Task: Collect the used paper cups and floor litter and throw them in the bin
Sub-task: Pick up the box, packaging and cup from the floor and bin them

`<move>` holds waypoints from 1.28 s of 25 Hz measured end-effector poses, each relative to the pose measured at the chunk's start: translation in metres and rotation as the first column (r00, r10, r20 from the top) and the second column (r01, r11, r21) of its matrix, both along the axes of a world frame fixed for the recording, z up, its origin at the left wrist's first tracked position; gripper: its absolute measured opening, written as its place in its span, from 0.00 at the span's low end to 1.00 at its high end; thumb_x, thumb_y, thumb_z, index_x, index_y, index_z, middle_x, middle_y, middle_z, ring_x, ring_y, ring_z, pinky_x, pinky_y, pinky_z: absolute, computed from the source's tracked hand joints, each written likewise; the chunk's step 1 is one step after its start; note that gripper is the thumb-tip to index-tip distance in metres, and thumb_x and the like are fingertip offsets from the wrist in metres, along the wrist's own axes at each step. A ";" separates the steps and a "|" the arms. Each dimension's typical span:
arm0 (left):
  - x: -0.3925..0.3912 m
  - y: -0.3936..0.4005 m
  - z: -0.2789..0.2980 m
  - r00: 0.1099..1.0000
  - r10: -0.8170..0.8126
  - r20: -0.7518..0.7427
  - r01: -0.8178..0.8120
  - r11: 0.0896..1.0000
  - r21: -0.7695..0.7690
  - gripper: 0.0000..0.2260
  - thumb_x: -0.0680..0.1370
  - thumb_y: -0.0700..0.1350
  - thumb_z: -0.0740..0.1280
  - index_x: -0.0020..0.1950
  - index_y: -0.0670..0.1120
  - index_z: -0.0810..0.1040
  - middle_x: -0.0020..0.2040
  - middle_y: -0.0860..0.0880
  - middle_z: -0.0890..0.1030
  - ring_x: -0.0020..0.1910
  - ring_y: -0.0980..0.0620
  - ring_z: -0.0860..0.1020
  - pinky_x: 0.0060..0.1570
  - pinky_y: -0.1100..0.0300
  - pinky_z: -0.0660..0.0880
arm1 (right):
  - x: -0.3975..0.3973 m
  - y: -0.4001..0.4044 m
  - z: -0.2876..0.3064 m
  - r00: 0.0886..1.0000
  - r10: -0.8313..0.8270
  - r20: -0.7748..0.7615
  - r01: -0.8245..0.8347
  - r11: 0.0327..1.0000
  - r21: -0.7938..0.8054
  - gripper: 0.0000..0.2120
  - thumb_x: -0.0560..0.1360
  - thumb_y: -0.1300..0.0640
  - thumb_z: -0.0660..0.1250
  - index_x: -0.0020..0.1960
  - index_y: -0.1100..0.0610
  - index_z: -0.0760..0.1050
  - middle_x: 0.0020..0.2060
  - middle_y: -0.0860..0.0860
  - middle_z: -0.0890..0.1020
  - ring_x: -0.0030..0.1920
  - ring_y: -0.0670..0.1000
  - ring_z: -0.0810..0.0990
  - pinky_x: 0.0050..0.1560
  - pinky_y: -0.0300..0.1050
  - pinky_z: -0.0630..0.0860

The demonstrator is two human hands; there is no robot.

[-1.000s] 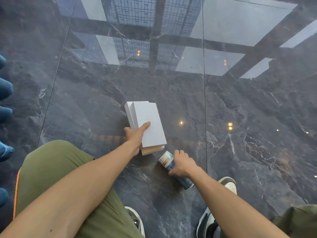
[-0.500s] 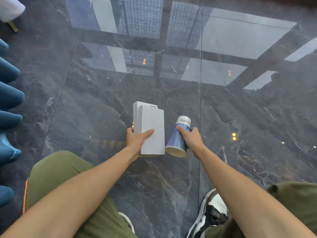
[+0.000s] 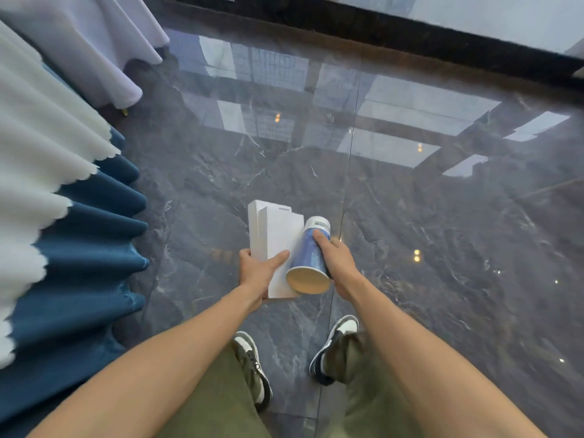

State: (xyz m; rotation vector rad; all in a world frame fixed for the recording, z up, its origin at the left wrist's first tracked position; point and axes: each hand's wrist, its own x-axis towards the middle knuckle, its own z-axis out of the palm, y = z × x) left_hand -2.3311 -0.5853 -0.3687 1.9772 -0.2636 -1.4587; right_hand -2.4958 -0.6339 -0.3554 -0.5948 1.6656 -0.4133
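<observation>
My left hand (image 3: 257, 273) grips a flat white cardboard box (image 3: 275, 238), thumb across its top face. My right hand (image 3: 336, 259) is closed around a blue paper cup (image 3: 308, 259) with a white base, held on its side with the open mouth facing me. Cup and box touch each other, both held above the dark marble floor (image 3: 442, 232). No bin is in view.
A table skirt in blue pleats with a white scalloped cloth (image 3: 63, 232) runs along the left. Another white-draped table (image 3: 104, 45) stands at the back left. A dark window ledge (image 3: 410, 33) crosses the top. My two shoes (image 3: 252, 365) stand below the hands.
I have risen from a crouch to standing. The right hand lifted the cup off the floor and brought it beside the box. The view now takes in the draped tables.
</observation>
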 end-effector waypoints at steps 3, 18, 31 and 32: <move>0.016 0.028 0.078 0.999 0.034 0.001 -0.034 0.999 0.033 0.30 0.70 0.45 0.82 0.61 0.45 0.66 0.56 0.46 0.79 0.53 0.46 0.81 0.51 0.50 0.80 | 0.027 0.019 0.088 0.992 0.091 -0.088 -0.091 0.996 -0.002 0.32 0.75 0.35 0.67 0.72 0.52 0.66 0.59 0.53 0.81 0.52 0.52 0.84 0.53 0.53 0.83; 0.139 0.206 0.212 0.916 0.401 0.000 -0.399 0.911 0.101 0.34 0.65 0.49 0.84 0.62 0.43 0.69 0.53 0.46 0.82 0.46 0.50 0.82 0.50 0.50 0.81 | 0.175 0.170 0.267 0.885 0.457 -0.089 -0.465 0.874 -0.143 0.11 0.79 0.47 0.66 0.57 0.51 0.72 0.53 0.58 0.82 0.47 0.52 0.83 0.43 0.46 0.79; 0.141 0.437 0.259 0.782 0.617 0.090 -0.623 0.778 0.085 0.34 0.67 0.52 0.82 0.59 0.45 0.62 0.58 0.41 0.79 0.54 0.39 0.81 0.59 0.43 0.80 | 0.186 0.369 0.312 0.505 0.846 0.170 -0.840 0.527 -0.130 0.42 0.71 0.38 0.75 0.76 0.48 0.58 0.62 0.48 0.78 0.52 0.46 0.85 0.45 0.38 0.81; 0.143 0.449 0.261 0.777 0.622 0.098 -0.629 0.774 0.078 0.33 0.68 0.51 0.82 0.59 0.45 0.63 0.58 0.41 0.79 0.54 0.38 0.81 0.59 0.42 0.80 | 0.187 0.385 0.311 0.487 0.862 0.142 -0.855 0.504 -0.122 0.43 0.70 0.40 0.77 0.76 0.49 0.57 0.59 0.46 0.78 0.51 0.45 0.84 0.42 0.35 0.80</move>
